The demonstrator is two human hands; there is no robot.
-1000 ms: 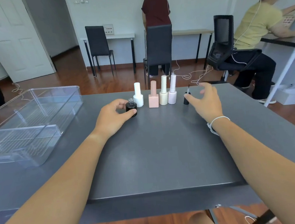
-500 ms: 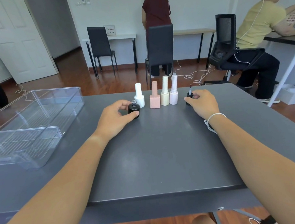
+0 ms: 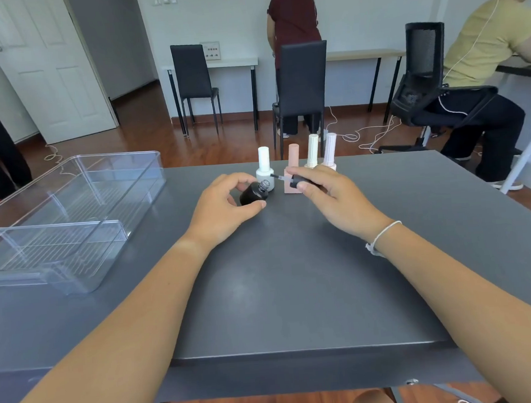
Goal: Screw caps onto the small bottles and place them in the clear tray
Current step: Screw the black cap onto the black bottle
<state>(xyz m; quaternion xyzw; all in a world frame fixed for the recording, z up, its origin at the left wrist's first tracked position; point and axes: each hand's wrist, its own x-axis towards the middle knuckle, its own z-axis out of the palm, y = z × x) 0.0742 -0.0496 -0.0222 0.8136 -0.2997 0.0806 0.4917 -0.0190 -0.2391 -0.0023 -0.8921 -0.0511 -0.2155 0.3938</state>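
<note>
Hands work the first uncapped bottle: left hand [image 3: 226, 204] grips the black bottle [image 3: 254, 194], right hand [image 3: 330, 193] pinches its brush cap [image 3: 299, 181]; clear tray [image 3: 113, 181] holds nothing yet.

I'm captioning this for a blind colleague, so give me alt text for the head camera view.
A person's left hand tilts an open black bottle while the right hand points a black brush cap at its neck, above a dark grey table. Four capped pastel bottles stand behind; an empty clear tray sits left.

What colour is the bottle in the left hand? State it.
Black, with a bare threaded neck; the bottle shows clearly in the head view.
</note>
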